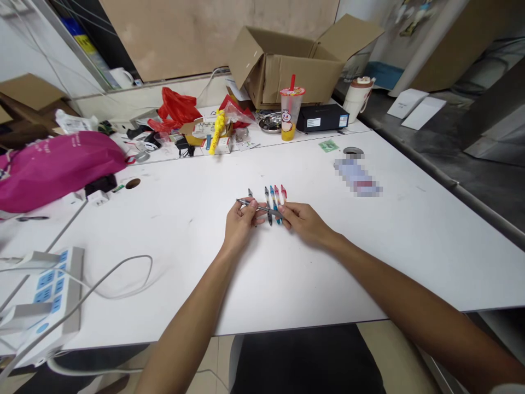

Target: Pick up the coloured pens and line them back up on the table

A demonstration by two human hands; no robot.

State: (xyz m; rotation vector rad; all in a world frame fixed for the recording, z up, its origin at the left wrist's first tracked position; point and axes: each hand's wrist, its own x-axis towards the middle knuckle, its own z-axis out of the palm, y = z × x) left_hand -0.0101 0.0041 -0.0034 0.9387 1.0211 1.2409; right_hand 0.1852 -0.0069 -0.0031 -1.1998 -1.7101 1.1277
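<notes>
White tabletop (295, 284) beneath, left hand (241, 220) and right hand (302, 220) pinch 1 gray pen (262, 208); a slip could scatter the pen row (272, 193).

Left hand (241, 224), just off centre toward 8 o'clock: bare, slim fingers, narrow wrist. Right hand (305, 221), near centre toward 4 o'clock: bare, rounded knuckles. Left forearm (197, 312), toward 7 o'clock: bare, smooth, widening from wrist to lower edge of view. Right forearm (389, 279), toward 4 o'clock: bare, long taper. Pale grey scrap (508, 389) at corner, 4 o'clock: possibly sleeve hem. Plain black patch (305, 358) at 6 o'clock: clothed lap or seat, cannot tell.
</notes>
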